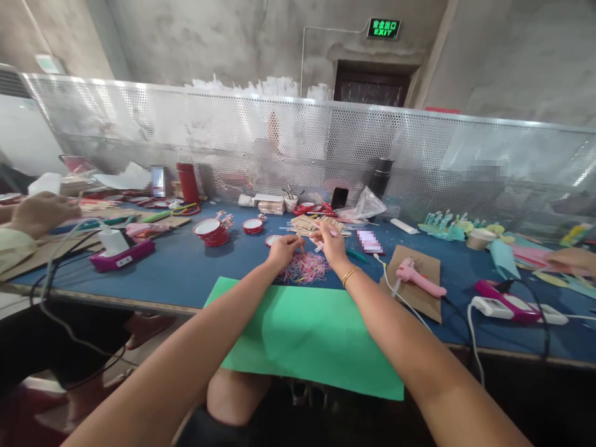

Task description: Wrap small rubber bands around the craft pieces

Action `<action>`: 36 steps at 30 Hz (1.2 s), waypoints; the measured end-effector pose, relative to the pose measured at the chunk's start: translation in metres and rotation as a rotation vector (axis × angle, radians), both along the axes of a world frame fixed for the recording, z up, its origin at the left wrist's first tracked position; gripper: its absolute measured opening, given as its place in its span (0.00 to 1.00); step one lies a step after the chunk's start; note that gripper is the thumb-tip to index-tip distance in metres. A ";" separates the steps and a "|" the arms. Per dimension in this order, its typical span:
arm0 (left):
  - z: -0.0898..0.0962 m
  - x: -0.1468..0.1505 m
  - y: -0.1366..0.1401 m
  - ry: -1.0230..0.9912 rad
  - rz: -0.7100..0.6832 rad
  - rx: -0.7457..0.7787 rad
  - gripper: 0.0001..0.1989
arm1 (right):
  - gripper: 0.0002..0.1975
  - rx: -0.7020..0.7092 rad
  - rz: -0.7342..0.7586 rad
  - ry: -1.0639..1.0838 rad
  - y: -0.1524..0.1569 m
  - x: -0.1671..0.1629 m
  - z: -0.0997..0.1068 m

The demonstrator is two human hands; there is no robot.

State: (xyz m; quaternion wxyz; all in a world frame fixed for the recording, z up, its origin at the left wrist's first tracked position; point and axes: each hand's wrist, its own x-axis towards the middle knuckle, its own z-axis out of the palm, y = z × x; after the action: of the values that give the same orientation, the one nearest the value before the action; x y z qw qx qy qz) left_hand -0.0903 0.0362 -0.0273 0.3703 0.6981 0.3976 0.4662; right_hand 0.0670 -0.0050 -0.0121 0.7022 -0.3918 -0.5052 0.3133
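Observation:
My left hand (284, 252) is closed in a pinch just above a loose pile of thin coloured strands (305, 270). Something small seems to be between its fingertips, but I cannot make it out. To its right, my right hand (330, 245) has its fingers closed around a slim pale pink-white piece (319, 248), mostly hidden by the fingers. The two hands are close together, with fingertips a little apart. Beneath my forearms a green sheet (307, 335) covers the table's front edge and hangs over my lap.
Red-rimmed round pieces (212, 232) stand stacked to the left. On cardboard at the right lies a pink glue gun (419, 278), near a purple power strip (507, 303). A phone (369, 241) lies behind my right hand. Co-workers' hands (44, 214) show at both sides.

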 end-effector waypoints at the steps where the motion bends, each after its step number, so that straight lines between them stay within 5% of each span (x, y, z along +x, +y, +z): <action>1: 0.000 0.000 0.000 0.003 -0.001 0.011 0.22 | 0.28 -0.010 0.003 0.018 -0.001 0.000 0.002; 13: -0.003 0.002 0.009 -0.028 -0.019 -0.020 0.20 | 0.12 -0.052 0.042 0.075 -0.010 -0.001 0.015; 36: -0.005 0.000 0.010 0.013 -0.024 -0.016 0.20 | 0.12 0.003 -0.014 -0.094 -0.004 0.000 0.008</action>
State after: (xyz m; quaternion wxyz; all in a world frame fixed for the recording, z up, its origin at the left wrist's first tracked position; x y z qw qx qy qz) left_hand -0.0900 0.0465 -0.0320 0.3789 0.7030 0.3953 0.4538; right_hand 0.0674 -0.0089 -0.0040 0.6806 -0.4083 -0.5353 0.2888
